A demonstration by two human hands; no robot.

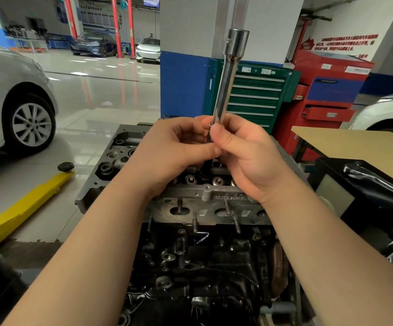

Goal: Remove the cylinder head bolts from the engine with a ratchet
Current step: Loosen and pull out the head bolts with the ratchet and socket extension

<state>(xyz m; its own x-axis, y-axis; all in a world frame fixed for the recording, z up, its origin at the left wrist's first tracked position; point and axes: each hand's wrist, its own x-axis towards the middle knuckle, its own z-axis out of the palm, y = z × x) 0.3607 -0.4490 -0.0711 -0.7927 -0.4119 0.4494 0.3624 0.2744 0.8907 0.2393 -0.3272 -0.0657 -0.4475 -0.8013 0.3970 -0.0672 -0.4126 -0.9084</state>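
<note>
Head view: both hands point(214, 147) grip upright extension bar point(228, 83) above engine point(190, 208).

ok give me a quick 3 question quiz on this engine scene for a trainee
1. True or false: the chrome extension bar is lying flat on the cylinder head.
2. Which hands hold the bar's lower end? A) left only B) right only C) both
3. Fill in: the tool chest directly behind the bar is ____ in colour.

Key:
1. False; it is held up, nearly upright, above the head.
2. C; the left hand and right hand both pinch it with their fingers.
3. Green.
</note>
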